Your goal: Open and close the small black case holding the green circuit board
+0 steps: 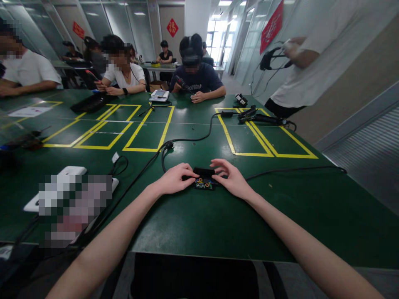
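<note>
A small circuit board (204, 184) with round copper-coloured parts lies in a black casing on the green table, in front of me. Right behind it is a black casing piece (204, 171). My left hand (178, 178) has thumb and forefinger closed at the left side of the board and casing. My right hand (230, 177) is at the right side, fingers apart and curved around the right end, with the thumb near the board. Whether its fingertips press on the casing is hard to tell. A black cable runs off to the right from behind my right hand.
The green table (187, 224) bears yellow tape outlines. A black cable (139, 176) crosses on the left, near a white power strip (70, 174). Black devices (264, 119) lie at the back right. Several people sit across the table; one person (311, 62) stands at the right.
</note>
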The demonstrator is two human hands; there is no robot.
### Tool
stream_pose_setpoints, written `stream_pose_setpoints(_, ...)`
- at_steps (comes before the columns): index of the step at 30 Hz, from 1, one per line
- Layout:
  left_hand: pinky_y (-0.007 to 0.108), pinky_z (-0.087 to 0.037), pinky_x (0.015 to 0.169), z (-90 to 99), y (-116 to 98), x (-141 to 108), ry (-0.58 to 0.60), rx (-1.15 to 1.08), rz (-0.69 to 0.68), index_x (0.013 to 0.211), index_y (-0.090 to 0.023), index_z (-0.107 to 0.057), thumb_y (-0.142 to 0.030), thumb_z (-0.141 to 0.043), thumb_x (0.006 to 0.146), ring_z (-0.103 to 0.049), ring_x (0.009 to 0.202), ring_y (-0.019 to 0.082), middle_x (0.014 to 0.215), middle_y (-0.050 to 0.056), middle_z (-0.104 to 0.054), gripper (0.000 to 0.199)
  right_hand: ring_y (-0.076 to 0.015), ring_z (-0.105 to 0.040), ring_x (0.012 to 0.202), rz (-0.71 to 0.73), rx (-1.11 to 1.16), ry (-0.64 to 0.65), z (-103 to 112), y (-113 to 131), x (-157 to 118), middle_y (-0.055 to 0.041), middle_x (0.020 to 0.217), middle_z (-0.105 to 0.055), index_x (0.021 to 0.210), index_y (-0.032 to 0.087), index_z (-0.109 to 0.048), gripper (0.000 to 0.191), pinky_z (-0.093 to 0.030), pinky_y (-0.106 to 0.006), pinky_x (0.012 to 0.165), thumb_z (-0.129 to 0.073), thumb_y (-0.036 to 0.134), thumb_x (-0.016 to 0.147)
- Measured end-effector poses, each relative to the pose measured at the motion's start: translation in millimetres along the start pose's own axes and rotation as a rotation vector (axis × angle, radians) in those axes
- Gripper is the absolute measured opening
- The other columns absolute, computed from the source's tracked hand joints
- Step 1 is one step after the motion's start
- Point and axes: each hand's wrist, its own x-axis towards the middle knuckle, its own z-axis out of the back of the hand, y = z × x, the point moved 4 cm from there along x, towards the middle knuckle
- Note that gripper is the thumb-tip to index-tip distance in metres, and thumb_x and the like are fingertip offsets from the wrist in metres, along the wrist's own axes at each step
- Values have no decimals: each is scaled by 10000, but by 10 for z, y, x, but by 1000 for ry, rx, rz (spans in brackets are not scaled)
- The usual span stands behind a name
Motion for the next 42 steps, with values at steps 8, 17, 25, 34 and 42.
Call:
stream_pose_setpoints(8,294,-471,783,63,-75,-6,-73,2,31,855,-191,-679,-235,-682,858,-640,806,179,869,20,-703,45,-216,-699,947,-48,70,-25,28,15,-15,-73,1014,-738,1071,193,-759,293,-611,-360,832,-703,333,819)
stream_pose_setpoints(17,252,-393,664,75,-72,-6,-67,-63,83,787,-188,-573,-271,-679,837,-557,681,132,761,-26,-638,144,-220,-699,937,22,26,8,19,136,-50,-68,1020,-741,1033,204,-750,247,-610,-388,863,-702,346,836)
stream_pose_setpoints(25,255,-437,689,68,-66,-17,-71,-128,75,827,-189,-586,-259,-662,832,-585,703,136,779,-18,-653,103,-216,-689,951,160,-1,124,9,298,-83,-77,1017,-721,914,202,-728,164,-585,-385,858,-730,357,863)
stream_pose_setpoints(34,317,-529,802,51,-93,-36,40,-166,38,1189,-203,-591,-240,-826,667,-656,901,198,1056,43,-696,573,-231,-677,1002,313,-136,188,5,285,-99,-78,1045,-724,884,228,-745,136,-536,-442,929,-773,358,855)
stream_pose_setpoints(42,321,-529,800,-38,-98,-20,-17,53,14,1122,-201,-690,-314,-797,763,-676,863,203,980,35,-710,391,-242,-659,1041,414,-292,202,-13,328,-120,-91,1118,-718,1036,231,-731,159,-539,-456,940,-730,268,882)
